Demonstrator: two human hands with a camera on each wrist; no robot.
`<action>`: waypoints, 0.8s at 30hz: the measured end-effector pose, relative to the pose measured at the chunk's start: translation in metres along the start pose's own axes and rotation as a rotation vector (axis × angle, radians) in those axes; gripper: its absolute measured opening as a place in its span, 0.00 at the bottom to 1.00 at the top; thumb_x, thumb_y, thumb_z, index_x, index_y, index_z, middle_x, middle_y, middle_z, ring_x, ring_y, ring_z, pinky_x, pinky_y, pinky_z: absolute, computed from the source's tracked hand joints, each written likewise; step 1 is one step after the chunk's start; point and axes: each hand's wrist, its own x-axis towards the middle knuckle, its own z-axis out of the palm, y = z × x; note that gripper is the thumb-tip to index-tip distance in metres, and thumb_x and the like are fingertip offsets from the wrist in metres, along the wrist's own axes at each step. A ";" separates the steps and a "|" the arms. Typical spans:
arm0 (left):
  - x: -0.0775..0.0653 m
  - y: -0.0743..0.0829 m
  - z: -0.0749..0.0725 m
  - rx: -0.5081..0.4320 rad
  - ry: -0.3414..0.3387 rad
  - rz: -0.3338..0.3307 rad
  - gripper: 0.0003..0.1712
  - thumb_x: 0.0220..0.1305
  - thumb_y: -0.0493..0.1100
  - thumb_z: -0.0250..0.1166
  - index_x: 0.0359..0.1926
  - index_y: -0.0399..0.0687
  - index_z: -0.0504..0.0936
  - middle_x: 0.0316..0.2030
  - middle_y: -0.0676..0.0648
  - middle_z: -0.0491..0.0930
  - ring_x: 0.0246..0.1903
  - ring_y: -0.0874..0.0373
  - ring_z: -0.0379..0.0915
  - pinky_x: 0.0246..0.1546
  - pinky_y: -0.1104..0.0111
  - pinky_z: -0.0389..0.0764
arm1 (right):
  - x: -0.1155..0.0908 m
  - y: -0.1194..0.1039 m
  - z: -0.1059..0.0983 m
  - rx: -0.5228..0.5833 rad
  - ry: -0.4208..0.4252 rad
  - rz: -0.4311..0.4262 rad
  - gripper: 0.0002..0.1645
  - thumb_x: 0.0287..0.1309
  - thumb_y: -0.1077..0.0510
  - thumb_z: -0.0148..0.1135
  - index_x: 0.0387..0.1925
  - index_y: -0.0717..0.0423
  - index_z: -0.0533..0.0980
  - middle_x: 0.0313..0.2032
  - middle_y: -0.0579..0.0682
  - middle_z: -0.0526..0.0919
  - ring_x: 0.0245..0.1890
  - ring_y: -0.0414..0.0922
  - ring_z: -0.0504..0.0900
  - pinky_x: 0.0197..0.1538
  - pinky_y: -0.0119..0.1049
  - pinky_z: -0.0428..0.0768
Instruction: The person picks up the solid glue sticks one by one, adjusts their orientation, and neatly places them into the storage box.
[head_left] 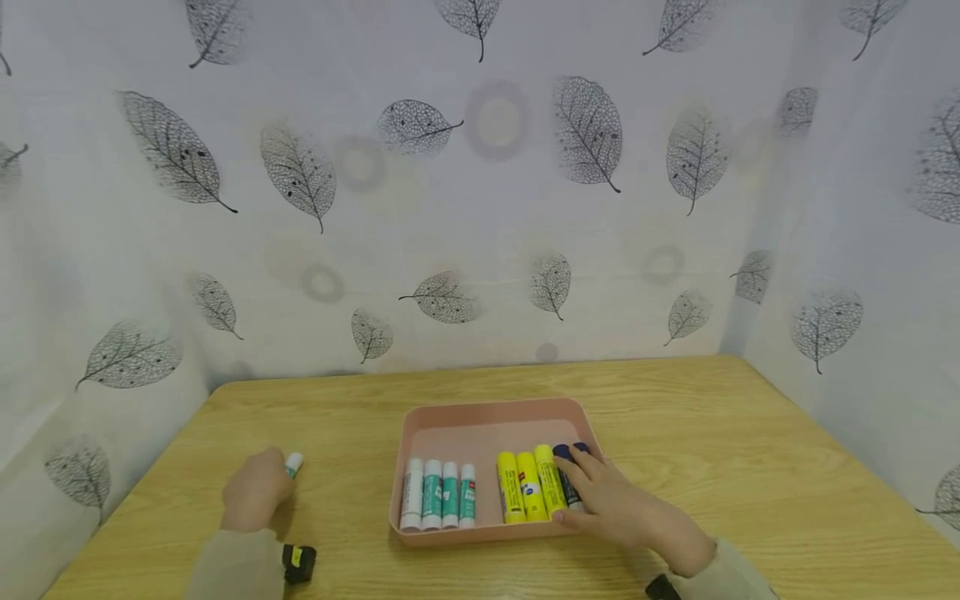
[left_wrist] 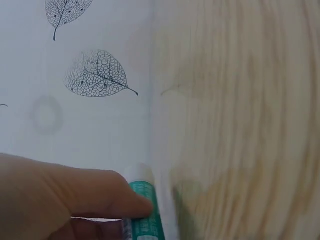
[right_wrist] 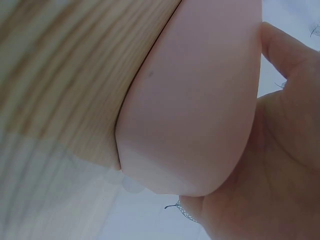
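Observation:
My left hand (head_left: 255, 490) pinches a green-and-white glue stick (left_wrist: 144, 192) over the left part of the table; the white cap (head_left: 295, 459) shows past the fingers. My right hand (head_left: 626, 502) lies over the right end of a pink tray (head_left: 491, 413), fingers spread above two navy sticks (head_left: 562, 451), which it partly covers. In the right wrist view the thumb (right_wrist: 282, 47) rests at the tray's rim. Inside the tray, several white-and-green glue sticks (head_left: 432, 496) lie side by side at the left, and three yellow glue sticks (head_left: 529, 487) lie beside the navy ones.
The wooden table (head_left: 337, 433) extends around the tray. Behind it and along both sides hangs a white curtain (head_left: 480, 217) with a leaf print. A black strap piece (head_left: 298, 563) sits at the left wrist.

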 end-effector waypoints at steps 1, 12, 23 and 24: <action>0.000 0.001 0.000 0.001 0.008 0.003 0.07 0.50 0.35 0.51 0.29 0.32 0.66 0.20 0.43 0.67 0.19 0.53 0.62 0.13 0.66 0.64 | 0.000 0.000 0.000 -0.002 0.001 0.000 0.43 0.45 0.34 0.38 0.56 0.57 0.48 0.56 0.61 0.44 0.54 0.58 0.41 0.48 0.54 0.50; -0.008 0.030 0.002 0.054 0.477 0.159 0.09 0.44 0.28 0.54 0.26 0.27 0.62 0.19 0.34 0.62 0.19 0.43 0.60 0.08 0.63 0.61 | 0.001 0.002 0.002 -0.012 0.003 -0.020 0.43 0.45 0.34 0.37 0.56 0.58 0.48 0.56 0.61 0.44 0.54 0.57 0.41 0.49 0.53 0.48; -0.023 0.071 0.005 0.225 0.630 0.311 0.10 0.44 0.28 0.55 0.28 0.27 0.63 0.20 0.37 0.61 0.18 0.49 0.57 0.07 0.66 0.61 | 0.000 0.002 0.003 -0.030 0.011 -0.034 0.42 0.46 0.34 0.37 0.56 0.58 0.49 0.56 0.61 0.45 0.54 0.56 0.42 0.49 0.53 0.48; -0.025 0.076 0.006 0.227 0.640 0.325 0.11 0.43 0.28 0.55 0.29 0.28 0.63 0.20 0.37 0.61 0.18 0.50 0.57 0.08 0.66 0.61 | -0.001 0.002 0.002 -0.030 0.012 -0.036 0.42 0.46 0.34 0.37 0.56 0.58 0.49 0.56 0.61 0.45 0.54 0.56 0.42 0.49 0.52 0.48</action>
